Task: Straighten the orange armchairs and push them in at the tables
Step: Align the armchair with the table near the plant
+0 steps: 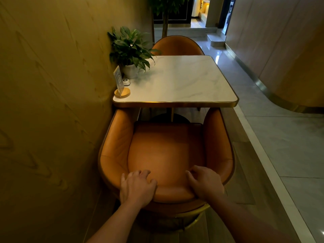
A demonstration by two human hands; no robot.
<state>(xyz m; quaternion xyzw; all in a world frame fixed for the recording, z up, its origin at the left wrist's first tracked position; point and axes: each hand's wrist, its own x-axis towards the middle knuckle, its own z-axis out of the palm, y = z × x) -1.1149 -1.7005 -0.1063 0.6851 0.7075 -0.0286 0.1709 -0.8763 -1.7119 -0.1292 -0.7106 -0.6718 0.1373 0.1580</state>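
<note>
An orange leather armchair (164, 151) stands directly below me, facing a square white marble table (182, 81) with a gold rim. Its two arm fronts reach just under the table's near edge. My left hand (137, 187) grips the top of the chair's backrest on the left side, fingers curled over the edge. On the right side of the same backrest my right hand (205, 183) grips it the same way. A second orange armchair (178, 45) sits at the far side of the table, its back showing above the tabletop.
A wood-panelled wall (52, 111) runs close along the left. On the table's left side stand a potted plant (130, 50), a small white puck (126, 82) and an acrylic sign on a wooden base (121, 88). A tiled aisle (280, 146) lies lower on the right.
</note>
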